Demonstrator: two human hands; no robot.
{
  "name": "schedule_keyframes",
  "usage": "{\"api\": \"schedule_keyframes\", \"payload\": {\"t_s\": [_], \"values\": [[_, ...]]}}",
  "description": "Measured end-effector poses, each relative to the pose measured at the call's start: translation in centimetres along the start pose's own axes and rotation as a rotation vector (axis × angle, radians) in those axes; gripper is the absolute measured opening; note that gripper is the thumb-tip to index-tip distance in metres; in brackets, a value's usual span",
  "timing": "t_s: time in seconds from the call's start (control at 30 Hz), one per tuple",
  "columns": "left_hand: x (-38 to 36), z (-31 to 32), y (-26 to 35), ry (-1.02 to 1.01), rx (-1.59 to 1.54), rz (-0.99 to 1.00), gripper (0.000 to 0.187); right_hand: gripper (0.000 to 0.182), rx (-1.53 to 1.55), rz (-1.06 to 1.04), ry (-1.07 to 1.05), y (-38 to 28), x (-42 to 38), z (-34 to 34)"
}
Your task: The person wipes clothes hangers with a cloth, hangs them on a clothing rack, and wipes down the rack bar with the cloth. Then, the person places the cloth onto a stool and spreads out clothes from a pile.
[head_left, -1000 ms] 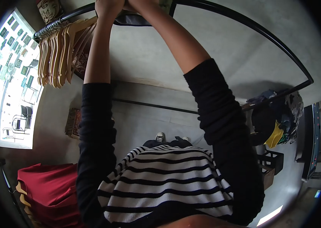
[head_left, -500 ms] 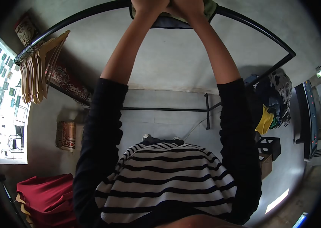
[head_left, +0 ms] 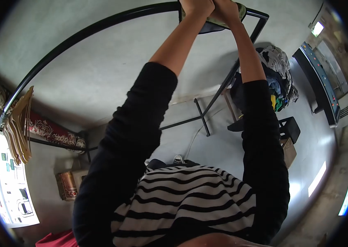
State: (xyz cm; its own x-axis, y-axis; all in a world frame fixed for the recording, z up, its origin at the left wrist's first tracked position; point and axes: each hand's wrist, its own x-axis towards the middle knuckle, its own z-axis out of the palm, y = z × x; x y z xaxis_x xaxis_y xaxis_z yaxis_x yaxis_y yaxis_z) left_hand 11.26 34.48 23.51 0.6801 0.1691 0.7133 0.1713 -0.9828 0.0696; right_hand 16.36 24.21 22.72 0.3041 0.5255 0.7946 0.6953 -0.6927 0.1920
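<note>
Both arms reach up to the top edge of the head view. My left hand [head_left: 197, 7] and my right hand [head_left: 225, 11] are close together over a green cloth with a dark edge [head_left: 212, 27], which hangs at the black metal rail [head_left: 112, 22]. My fingers are cut off by the frame or hidden, so their grip does not show. Parts of the cloth stick out below and to the right of my hands, near the rail's right corner. Several wooden hangers [head_left: 17, 127] hang at the rail's far left end.
A heap of clothes [head_left: 279, 70] lies at the right, with a black crate [head_left: 289, 129] and a cardboard box [head_left: 288, 153] below it. Further right is a long dark table-like object [head_left: 318, 82]. Red cloth [head_left: 56, 240] shows at the lower left, a rolled patterned rug [head_left: 52, 131] behind the rail.
The view has turned, so the hangers sit lower at the left and the clothes heap has shifted left. My hands and the green cloth now appear further right, near the rail's corner.
</note>
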Motion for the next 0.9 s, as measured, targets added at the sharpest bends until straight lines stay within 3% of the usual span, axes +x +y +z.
{"api": "schedule_keyframes", "payload": {"t_s": [0.17, 0.2, 0.27, 0.37, 0.4, 0.6, 0.67, 0.73, 0.9], "values": [[1.5, 1.8, 4.2, 0.002, -0.041, 0.007, 0.028, 0.03, 0.026, 0.033, -0.011, 5.5, -1.7, 0.9], [1.2, 1.9, 4.6, -0.039, -0.043, 0.009, 0.028, 0.03, 0.421, -0.186, 0.269, 6.0, -2.5, 0.9], [1.0, 1.7, 5.2, -0.113, -0.043, 0.019, 0.028, 0.031, -0.025, 0.047, -0.073, 6.0, -2.2, 0.5], [0.5, 1.3, 4.9, -0.083, 0.03, 0.05, 0.028, 0.03, -0.001, 0.058, -0.068, 5.6, -1.9, 1.0], [-0.3, 1.1, 4.0, -0.026, 0.014, 0.168, 0.028, 0.029, -0.011, 0.079, -0.087, 5.5, -1.9, 1.0], [1.0, 2.5, 4.0, 0.089, 0.057, 0.101, 0.035, 0.021, 0.025, 0.015, 0.058, 6.5, -1.7, 2.1], [0.2, 3.2, 4.2, 0.088, 0.046, 0.095, 0.036, 0.023, 0.121, -0.034, 0.234, 6.6, -1.7, 2.8], [-0.8, 3.6, 4.6, 0.379, -0.051, 0.207, 0.038, 0.024, 0.114, -0.035, 0.211, 7.1, -2.2, 1.9], [0.7, 5.4, 8.4, 0.317, -0.066, 0.256, 0.038, 0.026, 0.222, -0.091, 0.263, 9.9, -3.6, 0.3]]}}
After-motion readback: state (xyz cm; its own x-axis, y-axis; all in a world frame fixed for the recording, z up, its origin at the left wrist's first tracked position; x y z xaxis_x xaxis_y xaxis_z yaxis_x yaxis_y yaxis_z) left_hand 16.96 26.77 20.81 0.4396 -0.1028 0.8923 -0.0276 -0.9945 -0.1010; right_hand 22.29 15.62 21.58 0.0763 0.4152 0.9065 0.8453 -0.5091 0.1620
